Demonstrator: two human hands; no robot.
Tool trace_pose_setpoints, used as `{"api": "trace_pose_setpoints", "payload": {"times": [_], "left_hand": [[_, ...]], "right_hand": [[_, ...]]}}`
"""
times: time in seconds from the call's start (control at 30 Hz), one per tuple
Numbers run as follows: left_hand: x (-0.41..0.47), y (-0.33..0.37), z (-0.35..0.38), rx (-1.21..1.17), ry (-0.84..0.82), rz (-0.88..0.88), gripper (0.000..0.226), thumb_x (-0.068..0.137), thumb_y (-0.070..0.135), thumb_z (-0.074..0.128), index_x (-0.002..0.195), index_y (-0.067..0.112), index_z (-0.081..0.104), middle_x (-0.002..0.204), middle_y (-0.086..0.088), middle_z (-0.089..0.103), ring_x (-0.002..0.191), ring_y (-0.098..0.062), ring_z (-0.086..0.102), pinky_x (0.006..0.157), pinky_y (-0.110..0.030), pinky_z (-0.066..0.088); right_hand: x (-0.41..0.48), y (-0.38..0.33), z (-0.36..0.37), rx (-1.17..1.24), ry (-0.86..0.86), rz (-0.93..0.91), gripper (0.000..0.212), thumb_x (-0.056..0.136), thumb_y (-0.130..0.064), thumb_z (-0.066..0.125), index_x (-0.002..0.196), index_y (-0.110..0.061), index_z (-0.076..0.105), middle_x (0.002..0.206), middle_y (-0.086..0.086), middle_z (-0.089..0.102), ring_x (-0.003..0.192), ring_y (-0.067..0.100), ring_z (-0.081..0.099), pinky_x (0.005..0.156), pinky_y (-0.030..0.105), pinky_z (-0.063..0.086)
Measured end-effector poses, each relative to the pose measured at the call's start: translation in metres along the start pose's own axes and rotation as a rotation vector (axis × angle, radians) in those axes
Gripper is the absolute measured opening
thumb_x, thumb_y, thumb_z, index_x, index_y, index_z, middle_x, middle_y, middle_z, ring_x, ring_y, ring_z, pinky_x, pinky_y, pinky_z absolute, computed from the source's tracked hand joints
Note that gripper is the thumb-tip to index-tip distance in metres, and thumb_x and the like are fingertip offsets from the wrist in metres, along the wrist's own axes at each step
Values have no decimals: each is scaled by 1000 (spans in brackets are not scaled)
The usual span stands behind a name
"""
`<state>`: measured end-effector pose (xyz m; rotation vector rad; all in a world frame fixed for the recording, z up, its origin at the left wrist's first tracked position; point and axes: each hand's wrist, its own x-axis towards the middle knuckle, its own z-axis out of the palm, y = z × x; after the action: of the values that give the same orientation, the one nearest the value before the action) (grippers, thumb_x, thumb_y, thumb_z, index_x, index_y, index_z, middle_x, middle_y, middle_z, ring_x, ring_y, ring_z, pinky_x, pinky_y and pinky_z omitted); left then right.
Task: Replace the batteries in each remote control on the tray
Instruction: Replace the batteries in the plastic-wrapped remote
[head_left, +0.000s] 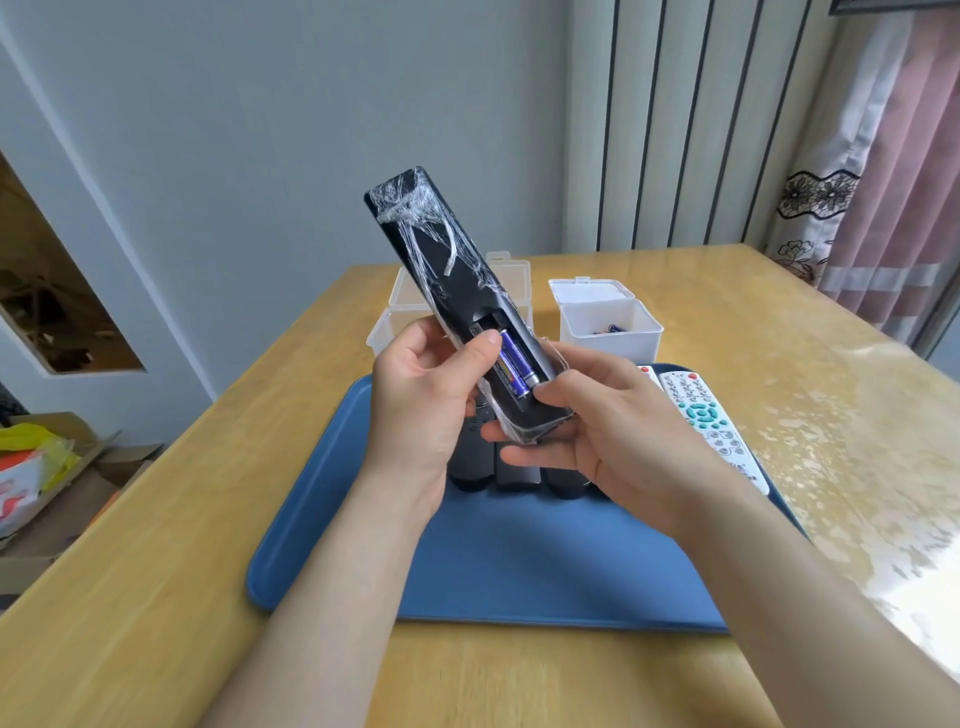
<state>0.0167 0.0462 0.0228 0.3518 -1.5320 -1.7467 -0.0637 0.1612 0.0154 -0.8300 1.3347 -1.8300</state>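
Both hands hold a black remote (441, 270) in the middle of the frame, above the blue tray (332, 519). The remote is tilted, with its far end pointing to the upper left, and its back side faces the camera. Thin clear film is wrapped around it and looks wrinkled near the top. The battery compartment at its lower end is open, and a blue battery (514, 364) lies inside it.

The left hand (421, 400) grips the remote from the left side, and its thumb rests on the edge of the compartment, touching the upper end of the battery. The right hand (608, 431) supports the lower end of the remote from below and from the right; its thumb presses at the lower end of the battery, and the fingers are curled under the body.

On the tray, below the hands, three dark remotes (514, 475) lie side by side, partly hidden. At the right edge of the tray lies a white remote (717, 426) with green and grey buttons.

The tray stands on a wooden surface (156, 597). Behind the tray, two clear plastic boxes are open: the left box (400, 306) is partly hidden by the held remote, and the right box (608, 317) contains some batteries.
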Motion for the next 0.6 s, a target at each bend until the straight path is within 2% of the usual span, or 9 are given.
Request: {"api": "trace_pose_setpoints", "payload": {"times": [0.1,0.23,0.33,0.37,0.4,0.47,0.53,0.6], "left_hand": [[-1,0,0,-29,-46,6,16,86,-5,62,97,6,64,86,-7,70,59,-8,61,48,-15,43],[-1,-3,2,95,-68,97,24,81,-7,68,97,11,67,91,-7,75,74,-15,68,59,-19,49],[-4,-5,7,265,-127,210,31,77,-7,73,96,18,69,86,6,75,66,-13,64,58,-22,50],[-5,-6,8,314,-143,240,32,76,-4,74,97,20,69,85,8,74,62,-20,60,56,-27,50],[-6,-6,8,340,-151,256,32,76,-1,75,98,22,70,85,8,74,62,-29,56,56,-33,49],[-5,-7,7,335,-150,264,31,74,5,75,101,21,71,87,6,74,63,-37,53,57,-39,51],[-5,-6,6,330,-156,264,33,74,4,77,103,20,71,87,7,75,62,-35,53,57,-35,51],[-7,-4,8,334,-170,253,34,75,0,77,102,21,72,84,9,74,59,-27,49,56,-31,50]], "right_hand": [[0,1,3,-6,42,-2,34,98,0,43,109,-19,68,98,14,72,86,29,72,61,34,59],[-1,-1,4,-120,175,19,32,95,-10,52,86,-31,74,83,0,70,74,15,67,56,34,57],[-1,-3,1,-144,217,38,19,94,-15,50,93,-10,68,85,7,65,74,15,64,55,31,54],[-1,-4,1,-135,230,48,20,94,-16,48,92,-6,65,86,8,62,74,16,61,55,30,54],[-1,-3,0,-125,239,56,20,94,-16,47,91,-7,65,86,8,61,73,15,59,54,29,53],[-1,-3,0,-102,242,74,22,95,-17,45,90,-7,64,86,9,61,72,15,58,52,29,52],[-1,-4,0,-62,215,100,25,95,-18,44,99,-2,63,89,10,65,73,16,60,54,32,54],[-1,-5,0,-6,173,136,31,94,-17,41,108,-4,65,85,9,70,70,15,64,58,37,57]]}}
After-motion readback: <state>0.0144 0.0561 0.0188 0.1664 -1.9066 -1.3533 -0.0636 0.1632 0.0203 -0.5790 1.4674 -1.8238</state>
